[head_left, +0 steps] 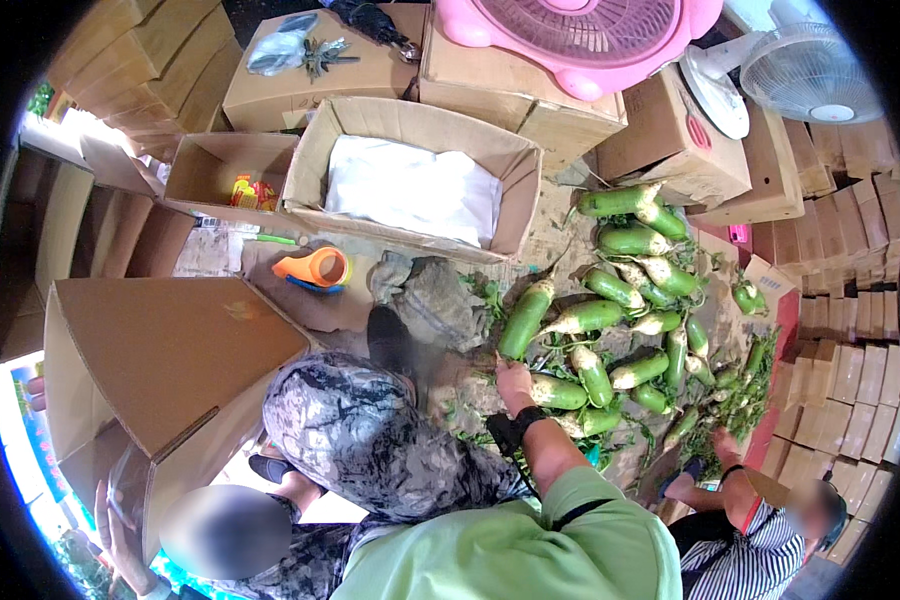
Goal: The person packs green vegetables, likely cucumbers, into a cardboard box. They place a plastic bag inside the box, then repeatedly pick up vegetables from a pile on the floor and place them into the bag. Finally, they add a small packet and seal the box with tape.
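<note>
Green radish [527, 318]: at the left edge of the radish pile [642, 376] on the floor, its near end at your right hand.
Right hand [515, 386]: your fingers grip that end; a black wrist strap [511, 432] sits behind.
Left hand: out of view, so you cannot tell its fingers' state.
Grey cloth [438, 303]: just left of the radish.
Open carton [310, 150]: beyond, holding white sheeting [410, 190].
Pink fan [582, 35]: farthest, on cardboard boxes [515, 95].

Over here the floor [552, 238] looks dusty brown, with green-and-white radishes [632, 241] strewn right of centre. Crumpled grey cloth [435, 302] lies near the middle, an orange ring [295, 268] to its left, leafy scraps [738, 412] toward the lower right
</note>
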A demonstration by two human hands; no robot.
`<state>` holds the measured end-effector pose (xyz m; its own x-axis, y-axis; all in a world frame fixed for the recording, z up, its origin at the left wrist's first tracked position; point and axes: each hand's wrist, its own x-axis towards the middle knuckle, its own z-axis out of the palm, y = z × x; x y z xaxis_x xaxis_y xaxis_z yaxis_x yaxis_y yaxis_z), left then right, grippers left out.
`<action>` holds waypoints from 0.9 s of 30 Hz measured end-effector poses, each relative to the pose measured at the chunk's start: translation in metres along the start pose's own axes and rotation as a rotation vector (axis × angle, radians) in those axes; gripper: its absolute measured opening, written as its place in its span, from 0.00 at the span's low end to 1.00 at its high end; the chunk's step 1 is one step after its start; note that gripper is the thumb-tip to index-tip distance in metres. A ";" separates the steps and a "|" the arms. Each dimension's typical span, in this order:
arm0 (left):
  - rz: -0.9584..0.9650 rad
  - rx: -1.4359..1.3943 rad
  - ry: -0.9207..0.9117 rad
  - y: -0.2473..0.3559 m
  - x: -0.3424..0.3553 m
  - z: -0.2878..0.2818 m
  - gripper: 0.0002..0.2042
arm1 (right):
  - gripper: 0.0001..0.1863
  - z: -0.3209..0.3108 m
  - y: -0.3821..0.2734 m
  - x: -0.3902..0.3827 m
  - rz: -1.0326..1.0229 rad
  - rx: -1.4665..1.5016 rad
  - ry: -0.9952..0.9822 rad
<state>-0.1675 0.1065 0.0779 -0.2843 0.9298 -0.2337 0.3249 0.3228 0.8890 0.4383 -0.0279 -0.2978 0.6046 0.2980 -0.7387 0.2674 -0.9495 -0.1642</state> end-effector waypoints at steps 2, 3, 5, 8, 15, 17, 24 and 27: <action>0.033 0.017 -0.042 0.005 -0.005 -0.009 0.21 | 0.21 -0.007 -0.013 -0.008 -0.074 -0.115 -0.005; 0.049 0.008 -0.078 0.001 -0.001 -0.011 0.21 | 0.20 -0.012 -0.009 -0.006 -0.128 -0.218 -0.004; 0.030 -0.002 -0.071 -0.007 0.005 -0.015 0.21 | 0.20 -0.023 0.000 -0.001 -0.232 -0.426 -0.005; 0.037 0.041 -0.065 0.003 0.001 -0.012 0.21 | 0.18 -0.043 -0.003 -0.004 -0.292 -0.542 -0.036; 0.060 0.021 -0.035 -0.002 0.001 -0.015 0.21 | 0.09 -0.050 -0.002 0.011 -0.597 -0.792 -0.073; 0.060 0.005 -0.023 -0.003 -0.001 -0.013 0.21 | 0.10 -0.046 -0.007 0.013 -0.657 -0.835 -0.118; 0.043 -0.006 -0.030 0.018 -0.006 0.017 0.22 | 0.14 -0.007 -0.019 -0.019 -0.995 -0.854 -0.480; 0.072 0.052 -0.086 0.020 -0.009 0.016 0.22 | 0.14 0.003 0.009 -0.026 -1.048 -0.661 -0.565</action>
<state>-0.1441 0.1075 0.0920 -0.1812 0.9619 -0.2048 0.3887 0.2613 0.8835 0.4233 -0.0448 -0.2823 -0.4468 0.6117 -0.6528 0.8101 -0.0330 -0.5854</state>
